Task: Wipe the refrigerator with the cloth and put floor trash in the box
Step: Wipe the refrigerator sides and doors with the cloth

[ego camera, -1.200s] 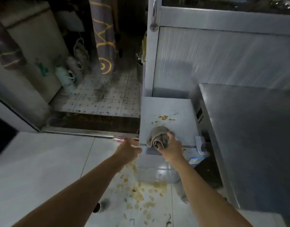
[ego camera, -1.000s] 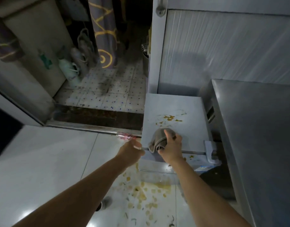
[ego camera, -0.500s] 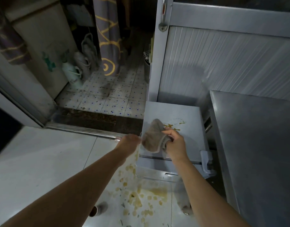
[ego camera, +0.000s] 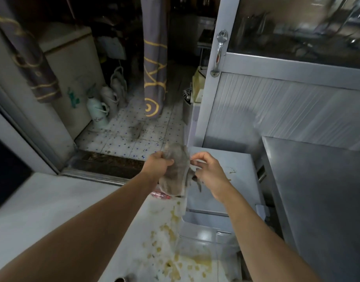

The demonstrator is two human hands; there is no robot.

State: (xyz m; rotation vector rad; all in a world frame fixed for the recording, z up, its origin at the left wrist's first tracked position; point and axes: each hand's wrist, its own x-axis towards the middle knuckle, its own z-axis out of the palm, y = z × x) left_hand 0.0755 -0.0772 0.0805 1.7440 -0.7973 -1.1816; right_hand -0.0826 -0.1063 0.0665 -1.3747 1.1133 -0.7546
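Both hands lift the grey cloth [ego camera: 176, 169] above the refrigerator [ego camera: 226, 163]: left hand [ego camera: 157, 164] grips its top, right hand [ego camera: 208, 169] pinches an edge, likely refolding to a clean face.

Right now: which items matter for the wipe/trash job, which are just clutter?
Job:
cloth, gripped by left hand and right hand
refrigerator with stained top
floor trash

Clutter:
curtain
jugs
steel counter

- Cloth [ego camera: 176, 169]: grey-brown
- Refrigerator [ego camera: 232, 180] top: pale grey-white, yellow stains
- Curtain [ego camera: 154, 58]: grey, yellow line and circle pattern
- Floor tiles [ego camera: 134, 137]: white with blue dots
- Floor spill [ego camera: 175, 261]: yellow
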